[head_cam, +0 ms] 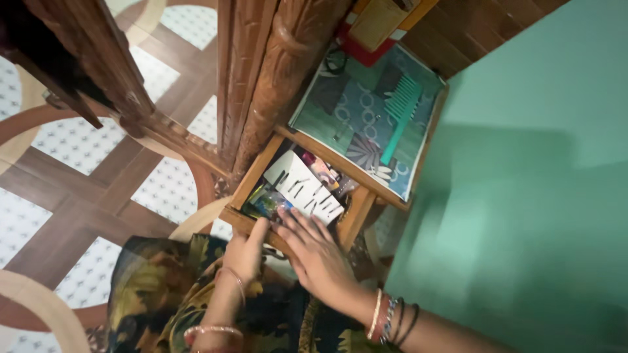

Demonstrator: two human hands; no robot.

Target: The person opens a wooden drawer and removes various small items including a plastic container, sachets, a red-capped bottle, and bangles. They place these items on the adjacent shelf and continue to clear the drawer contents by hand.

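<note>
as hands point(314, 255) touch, drawer point(239, 219) open

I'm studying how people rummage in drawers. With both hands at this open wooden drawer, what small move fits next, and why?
Probably lift the white card with black marks. It lies on top and hides the clutter in the open wooden drawer; the right hand lies flat by it, while the left hand steadies the front edge.

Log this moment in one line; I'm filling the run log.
left hand: on drawer front edge | right hand: flat, fingers on white card | drawer: open, cluttered
</note>
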